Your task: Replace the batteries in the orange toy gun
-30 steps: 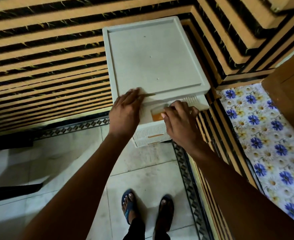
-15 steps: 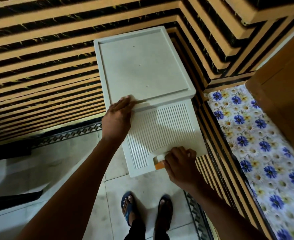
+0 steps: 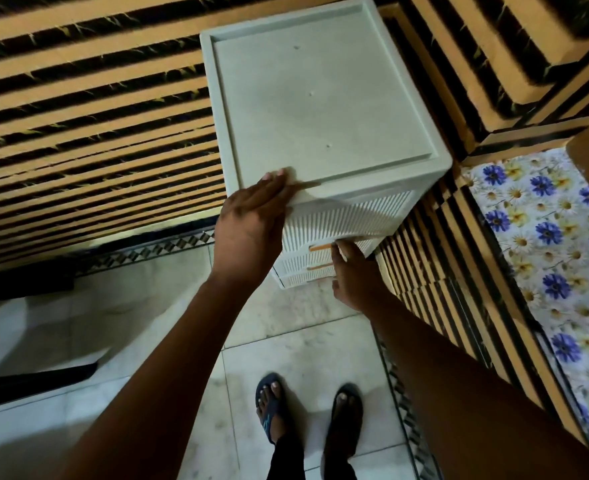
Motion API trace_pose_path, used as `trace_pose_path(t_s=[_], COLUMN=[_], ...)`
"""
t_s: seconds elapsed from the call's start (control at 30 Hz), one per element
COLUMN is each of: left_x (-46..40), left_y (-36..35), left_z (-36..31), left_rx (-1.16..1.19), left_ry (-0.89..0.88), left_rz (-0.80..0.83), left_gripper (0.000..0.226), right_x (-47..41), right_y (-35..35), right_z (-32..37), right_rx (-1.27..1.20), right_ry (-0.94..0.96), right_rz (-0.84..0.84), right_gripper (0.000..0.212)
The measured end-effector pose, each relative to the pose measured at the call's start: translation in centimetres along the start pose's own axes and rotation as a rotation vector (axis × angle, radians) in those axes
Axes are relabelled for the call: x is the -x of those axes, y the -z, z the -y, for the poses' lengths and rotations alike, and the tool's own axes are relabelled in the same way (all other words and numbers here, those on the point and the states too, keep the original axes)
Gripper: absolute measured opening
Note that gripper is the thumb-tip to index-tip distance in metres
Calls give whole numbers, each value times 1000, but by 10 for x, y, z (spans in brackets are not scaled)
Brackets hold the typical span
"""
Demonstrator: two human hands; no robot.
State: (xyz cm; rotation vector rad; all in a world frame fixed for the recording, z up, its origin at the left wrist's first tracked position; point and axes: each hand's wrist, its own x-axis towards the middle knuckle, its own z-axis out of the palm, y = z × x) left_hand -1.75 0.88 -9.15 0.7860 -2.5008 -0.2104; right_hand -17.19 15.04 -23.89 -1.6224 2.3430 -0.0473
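No writing can be read. The left hand [image 3: 251, 223], fingers straight, is pressed on the front edge of the white drawer unit [image 3: 321, 109] at frame centre. The right hand [image 3: 352, 271] is laid against the drawer fronts, by an orange handle [image 3: 319, 247]; its grip cannot be told. The toy gun is not seen. Open floor [image 3: 286, 341] lies below.

I see a matt plastic drawer unit [image 3: 321, 109] with ribbed drawer fronts [image 3: 348, 216], glossy stone floor tiles [image 3: 296, 344], and a flowered cloth [image 3: 556, 237] at right.

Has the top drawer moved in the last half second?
Yes. The top drawer has slid back into the white cabinet; it stuck out far beyond the cabinet's front edge before.
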Motion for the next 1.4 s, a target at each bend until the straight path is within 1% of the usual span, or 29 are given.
trace_pose_path(t_s=[0.1,0.17,0.23,0.27,0.3,0.33,0.4,0.43,0.47,0.53,0.6,0.7,0.8,0.87,0.93,1.0,1.03,1.07,1.13,1.17,1.2,1.27,1.3,1.37,1.4], left_x=[-3,-5,-7,-8,-7,-7,-6,-5,-4,-4,-3,-2,-2,-3,-3,-2,-2,-2,-3,-3,-3,-1,3,19,25], left_y=[3,5,6,7,7,7,6,5,4,1,0,-1,-1,-2,-1,-1,1,2,9,14,23,44,56,85,95], left_z=[9,12,17,20,21,21,23,26,27,28,27,27,27,28,27,27,27,28,26,24,21,15,9,-10,-19], left_rx=[-17,-25,-19,-16,-16,-17,-12,-4,4,22,44,60,64,68,74,77,86,103,184,251,324,473,497,540,598], left_ry=[-11,-28,-45,-53,-60,-67,-79,-81,-78,-66,-56,-62,-59,-64,-67,-73,-73,-68,-34,5,58,199,260,378,454], left_rz=[33,51,52,51,50,47,41,40,37,31,13,-6,1,6,2,1,7,25,78,103,116,109,95,63,40], left_gripper=[39,38,37,37,37,36,36,36,36,34,33,33,33,33,32,32,32,33,34,34,33,31,30,31,30], right_x=[-10,-11,-19,-24,-32,-38,-55,-63,-66,-67,-59,-52,-56,-58,-55,-50,-47,-43,-26,-18,-9,13,23,49,61], right_y=[1,-3,-12,-9,-12,-11,-10,-15,-17,-22,-24,-27,-24,-18,-11,-13,-14,-11,17,29,41,72,90,127,142], right_z=[14,28,38,44,45,45,43,41,40,40,43,46,44,40,43,42,40,42,54,59,65,78,87,103,112], right_rx=[-115,-264,-567,-760,-953,-1105,-1312,-1401,-1466,-1523,-1568,-1631,-1615,-1572,-1482,-1414,-1394,-1372,-1308,-1277,-1274,-1314,-1327,-1343,-1359], right_ry=[-142,-332,-518,-607,-688,-765,-875,-898,-902,-889,-883,-805,-807,-839,-867,-884,-889,-893,-867,-852,-826,-724,-675,-572,-527], right_rz=[-162,-226,-291,-284,-264,-228,-212,-235,-247,-242,-253,-287,-294,-300,-244,-201,-189,-186,-211,-257,-309,-353,-371,-415,-432], right_gripper=[74,73,70,73,83,98,132,144,149,149,144,143,135,131,134,145,145,133,80,57,42,24,23,28,26])
